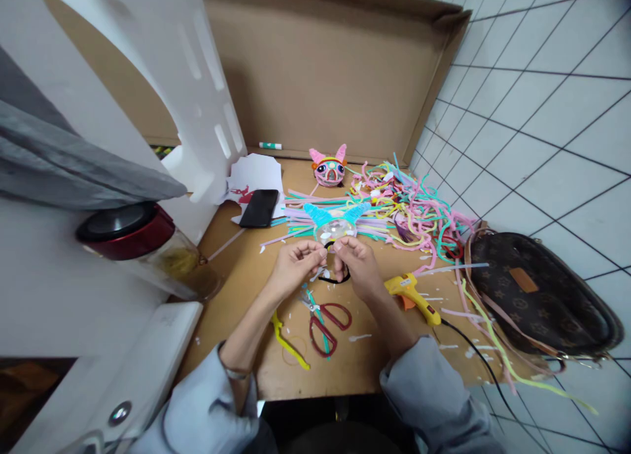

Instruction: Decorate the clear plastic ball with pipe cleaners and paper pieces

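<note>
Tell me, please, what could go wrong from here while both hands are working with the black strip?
The yellow glue gun lies close beside the right forearm; a sideways move might bump it, or burn the skin if it is hot, which I cannot see. The scissors point toward the left hand, so reaching down could risk a prick.
</note>
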`<state>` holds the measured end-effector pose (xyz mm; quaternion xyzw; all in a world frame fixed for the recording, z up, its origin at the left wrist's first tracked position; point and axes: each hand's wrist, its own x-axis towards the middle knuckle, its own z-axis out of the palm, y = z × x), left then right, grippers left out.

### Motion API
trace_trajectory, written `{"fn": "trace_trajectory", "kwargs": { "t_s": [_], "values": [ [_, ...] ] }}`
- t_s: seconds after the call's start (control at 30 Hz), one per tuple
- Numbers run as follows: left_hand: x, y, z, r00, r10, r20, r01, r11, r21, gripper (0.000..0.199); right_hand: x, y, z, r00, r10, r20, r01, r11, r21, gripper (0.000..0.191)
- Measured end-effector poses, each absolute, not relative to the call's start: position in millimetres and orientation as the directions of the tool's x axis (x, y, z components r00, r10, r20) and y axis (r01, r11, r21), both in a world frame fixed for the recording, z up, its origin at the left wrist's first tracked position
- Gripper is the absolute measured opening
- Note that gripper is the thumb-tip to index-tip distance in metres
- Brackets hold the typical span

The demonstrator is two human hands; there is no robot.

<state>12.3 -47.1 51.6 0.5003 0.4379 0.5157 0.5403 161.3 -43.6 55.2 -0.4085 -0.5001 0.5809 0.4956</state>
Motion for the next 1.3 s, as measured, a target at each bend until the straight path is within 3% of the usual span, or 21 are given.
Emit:
{"fn": "trace_trajectory", "kwargs": {
  "t_s": [0.23, 0.67, 1.03, 1.3],
  "values": [
    [5.0, -46.4, 47.4, 0.073, 0.948, 0.310, 0.234, -0.318, 0.919, 0.014, 161.7, -45.8, 56.6, -0.135, 0.985, 0.107, -0.045, 0.102, -0.994, 0.030],
    [4.1, -48.7, 50.5, 0.209, 0.925, 0.319, 0.478, -0.381, 0.792, 0.020, 158.8, -52.5, 51.2, -0.203, 0.966, 0.160, 0.085, 0.181, -0.980, 0.027],
    [7.7, -49.4, 52.7, 0.164, 0.969, 0.182, 0.337, -0.229, 0.913, 0.024, 160.1, -52.8, 54.8, -0.246, 0.960, 0.131, 0.025, 0.141, -0.990, 0.030],
    [15.9, -46.8, 47.2, 0.039, 0.999, 0.022, -0.071, -0.019, 0.997, 0.018, 157.9, -54.6, 50.3, -0.213, 0.969, 0.126, 0.075, 0.145, -0.987, 0.022]
  ]
}}
